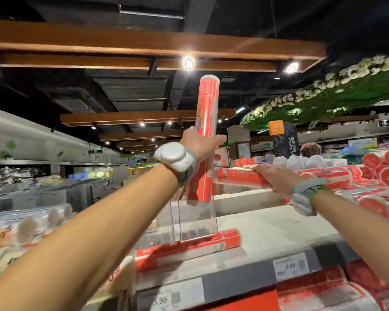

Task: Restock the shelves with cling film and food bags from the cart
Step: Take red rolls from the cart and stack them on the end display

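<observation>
Stocking step under way, by the look of it. Grips an upright roll (pixel 208 104) in red wrapping around its middle with the left hand (pixel 200 144), fingers wrapped round it, lower end just behind the clear divider (pixel 195 221) on the shelf (pixel 279 227). Steadies a lying roll (pixel 238 176) at the back of the shelf with the right hand (pixel 276 178), fingers curled over its top. Seems to be lining up the row before laying the raised one down. Calls next for tipping the upright roll flat, matching the lying roll's direction, and lowering it alongside without knocking the divider or the red box (pixel 189 250) at the front edge. Already well filled on the right with stacked rolls (pixel 380 171); no cart in sight
</observation>
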The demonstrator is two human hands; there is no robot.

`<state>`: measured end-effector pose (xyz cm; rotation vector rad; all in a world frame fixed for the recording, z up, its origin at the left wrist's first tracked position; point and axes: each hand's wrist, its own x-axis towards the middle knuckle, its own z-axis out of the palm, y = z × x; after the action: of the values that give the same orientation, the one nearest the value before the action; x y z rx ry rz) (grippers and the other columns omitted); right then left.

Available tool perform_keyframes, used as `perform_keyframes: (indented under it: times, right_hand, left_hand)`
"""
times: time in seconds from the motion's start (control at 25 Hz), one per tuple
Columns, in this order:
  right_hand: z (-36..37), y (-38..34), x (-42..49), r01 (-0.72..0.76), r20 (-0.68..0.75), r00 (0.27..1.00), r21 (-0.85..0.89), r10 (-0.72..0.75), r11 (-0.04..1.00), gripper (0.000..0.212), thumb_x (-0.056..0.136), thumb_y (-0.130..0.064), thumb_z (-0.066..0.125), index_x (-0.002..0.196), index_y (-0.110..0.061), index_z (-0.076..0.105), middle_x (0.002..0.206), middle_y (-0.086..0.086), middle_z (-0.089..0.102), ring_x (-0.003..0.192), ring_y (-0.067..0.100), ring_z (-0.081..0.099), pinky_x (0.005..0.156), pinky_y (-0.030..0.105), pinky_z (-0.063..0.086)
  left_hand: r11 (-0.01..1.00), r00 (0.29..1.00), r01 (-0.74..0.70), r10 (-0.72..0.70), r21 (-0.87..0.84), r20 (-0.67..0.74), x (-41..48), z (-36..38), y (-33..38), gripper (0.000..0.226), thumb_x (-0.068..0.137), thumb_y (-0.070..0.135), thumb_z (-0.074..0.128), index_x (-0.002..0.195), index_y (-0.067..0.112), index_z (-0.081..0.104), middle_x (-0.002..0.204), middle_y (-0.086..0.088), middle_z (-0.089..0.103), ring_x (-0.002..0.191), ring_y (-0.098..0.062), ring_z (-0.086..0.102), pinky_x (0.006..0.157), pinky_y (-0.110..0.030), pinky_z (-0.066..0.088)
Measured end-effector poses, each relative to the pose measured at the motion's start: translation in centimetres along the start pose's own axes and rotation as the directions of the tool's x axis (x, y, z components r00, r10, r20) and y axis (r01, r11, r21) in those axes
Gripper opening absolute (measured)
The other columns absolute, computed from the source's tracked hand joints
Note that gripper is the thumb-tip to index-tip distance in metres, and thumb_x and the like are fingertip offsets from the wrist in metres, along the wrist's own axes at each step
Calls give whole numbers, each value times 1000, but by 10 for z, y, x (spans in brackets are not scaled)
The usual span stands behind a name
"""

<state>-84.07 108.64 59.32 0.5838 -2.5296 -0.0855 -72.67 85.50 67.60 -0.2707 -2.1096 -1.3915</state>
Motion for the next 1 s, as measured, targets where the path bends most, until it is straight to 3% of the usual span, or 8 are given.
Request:
perform_keyframes:
  times: [0.04, 0.2, 0.48, 0.56, 0.64, 0.76, 0.88, 1.0]
  right_hand:
    - [13, 1, 11, 6, 50, 999, -10, -5, 1000, 59, 90, -6, 58, 139, -22, 31, 129, 6, 56, 108, 24, 58, 91, 33, 48]
    - [53, 6, 42, 79, 146, 987, -50, -71, 996, 52, 92, -8, 57, 138, -15, 35, 134, 4, 51, 114, 20, 55, 89, 24, 39]
    - [118, 41, 80, 172, 263, 955, -105, -139, 980, 44, 94, -5, 51, 134, -19, 41, 132, -1, 52, 116, 18, 52, 89, 25, 40]
    - [131, 47, 92, 224, 313, 932, -95, -184, 970, 42, 94, -9, 52, 134, -15, 41, 133, 5, 52, 120, 23, 52, 96, 31, 42]
    - [146, 65, 102, 256, 295, 931, -111, -214, 960, 38, 96, -14, 51, 133, -12, 42, 132, 8, 53, 119, 26, 54, 99, 38, 44]
    - [163, 76, 112, 291, 306, 923, -155, -234, 944, 39, 97, -19, 49, 135, -13, 41, 134, 8, 51, 122, 29, 52, 100, 45, 45]
    - [176, 81, 122, 288, 281, 934, -234, -219, 929, 42, 98, -18, 46, 139, -12, 37, 132, 12, 43, 120, 33, 43, 95, 49, 46]
    - [191, 83, 132, 262, 248, 948, -240, -202, 935, 44, 98, -15, 44, 140, -15, 34, 131, 13, 41, 121, 33, 41, 93, 47, 48]
  left_hand:
    - [1000, 1000, -4, 4, -13, 11, 7, 7, 1, 53, 80, 35, 79, 117, 12, 49, 92, -3, 66, 61, -9, 68, 54, -25, 56]
    - [998, 995, 68, -68, -4, 71, 30, 45, -12, 72, 69, 49, 80, 123, 9, 52, 104, -10, 68, 89, -27, 69, 83, -42, 58]
    - [963, 958, 264, -257, -47, 128, 71, 115, -49, 94, 51, 41, 68, 135, 17, 31, 121, -19, 57, 108, -40, 61, 93, -55, 51]
    - [954, 942, 299, -290, -31, 172, 78, 130, -52, 86, 61, 37, 68, 134, 18, 26, 123, -21, 56, 110, -39, 61, 90, -53, 53]
    - [962, 949, 273, -264, -30, 175, 85, 150, -57, 57, 85, 28, 62, 128, 16, 27, 117, -19, 57, 104, -31, 63, 82, -41, 56]
    - [982, 973, 189, -186, -10, 137, 88, 164, -66, 35, 94, 26, 57, 117, 16, 32, 109, -14, 59, 89, -22, 61, 73, -34, 53]
    - [998, 996, 31, -35, 45, 80, 91, 180, -77, 38, 92, 34, 62, 121, 25, 40, 102, -4, 65, 82, -17, 63, 73, -32, 53]
    - [993, 991, -92, 85, 69, 101, 93, 189, -92, 52, 89, 39, 68, 135, 29, 46, 108, 4, 68, 87, -15, 67, 77, -31, 55]
